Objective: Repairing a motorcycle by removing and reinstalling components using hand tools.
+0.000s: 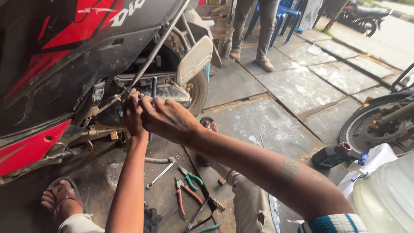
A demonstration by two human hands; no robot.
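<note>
Both my hands are raised against the underside of a red and black scooter (64,56). My right hand (168,118) is closed around a dark T-shaped tool (153,88) whose shaft stands upright. My left hand (131,112) is just left of it, fingers curled at the same spot by a thin grey cable (151,60); what it grips is hidden. On the oily floor below lie a wrench (160,174), green-handled pliers (189,177) and red-handled pliers (183,196).
My sandalled feet (60,198) rest on the floor. A wheel (379,125) and a white plastic container (375,166) are at right. Another person's legs (258,30) stand by a blue chair (286,17) at the back. A motorcycle (362,17) is parked far right.
</note>
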